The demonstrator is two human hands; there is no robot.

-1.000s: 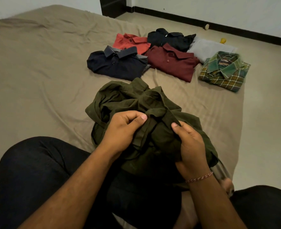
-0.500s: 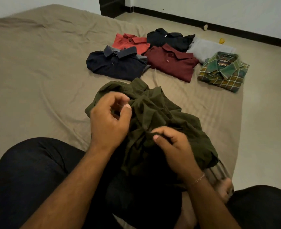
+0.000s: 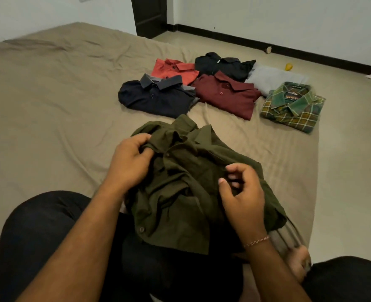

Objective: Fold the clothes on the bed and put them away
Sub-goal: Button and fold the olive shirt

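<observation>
Six folded shirts (image 3: 223,94) already lie in a cluster on the tan-sheeted bed (image 3: 49,105), while the crumpled olive-green button-up shirt (image 3: 186,184) sits unfolded on the lap, left hand (image 3: 130,164) pinching its collar edge, right hand (image 3: 241,192) seemingly loose-curled, gripping nothing; none put away.

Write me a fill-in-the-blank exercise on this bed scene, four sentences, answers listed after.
1. The left hand grips the crumpled olive-green button-up shirt near its ____.
2. The folded maroon polo shirt lies between the folded navy polo shirt and the folded green ____ shirt.
3. The right hand, above the shirt, wears a ____ on its wrist.
4. The folded shirts rest on a ____ bedsheet.

Answers: collar; plaid; bracelet; tan
</observation>
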